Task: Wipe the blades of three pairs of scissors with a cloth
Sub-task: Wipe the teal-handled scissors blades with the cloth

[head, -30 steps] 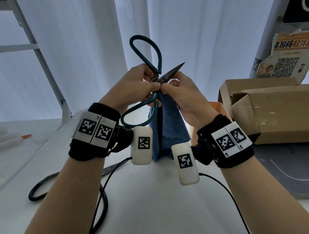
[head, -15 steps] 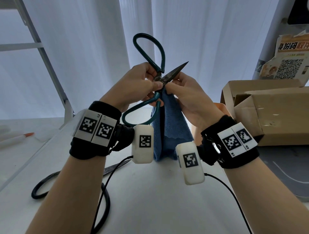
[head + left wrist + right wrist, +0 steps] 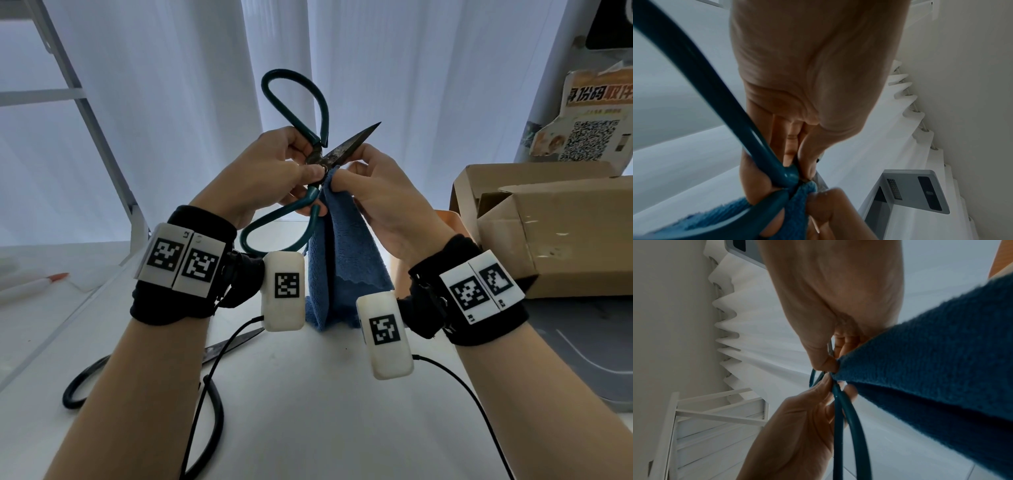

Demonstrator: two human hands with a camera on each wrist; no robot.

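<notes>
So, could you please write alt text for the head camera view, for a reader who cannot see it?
Above a white table, the left hand holds green-handled scissors near the pivot while the right hand pinches a blue cloth against a blade. Black-handled scissors lie lower left; cardboard boxes stand right.

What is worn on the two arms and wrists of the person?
The forearms are bare, with no sleeves. Each wrist has a black fabric band. The left hand band carries two white tiles with black square codes; the right hand band carries the same. A white rounded box with a code hangs under each wrist, and a thin black cable leaves it.
</notes>
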